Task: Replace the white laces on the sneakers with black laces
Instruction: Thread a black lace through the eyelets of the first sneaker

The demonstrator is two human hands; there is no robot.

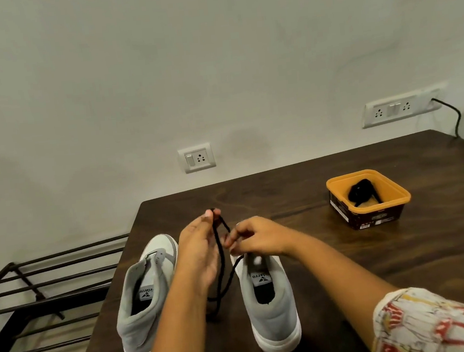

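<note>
Two grey sneakers with white soles stand side by side on the dark wooden table (349, 264), heels toward me: the left sneaker (144, 305) and the right sneaker (269, 301). A black lace (221, 258) runs up between them. My left hand (201, 253) pinches the lace's top loop between thumb and fingers. My right hand (256, 237) pinches the lace just above the right sneaker's tongue. The lace's lower part trails down onto the table between the shoes. My hands hide the front of the right sneaker.
An orange-rimmed box (340, 186) at the back right of the table holds another bundled black lace (360, 191). A black metal rack (44, 284) stands left of the table. Wall sockets (197, 158) sit on the white wall, with a black cable (455, 115) at the right.
</note>
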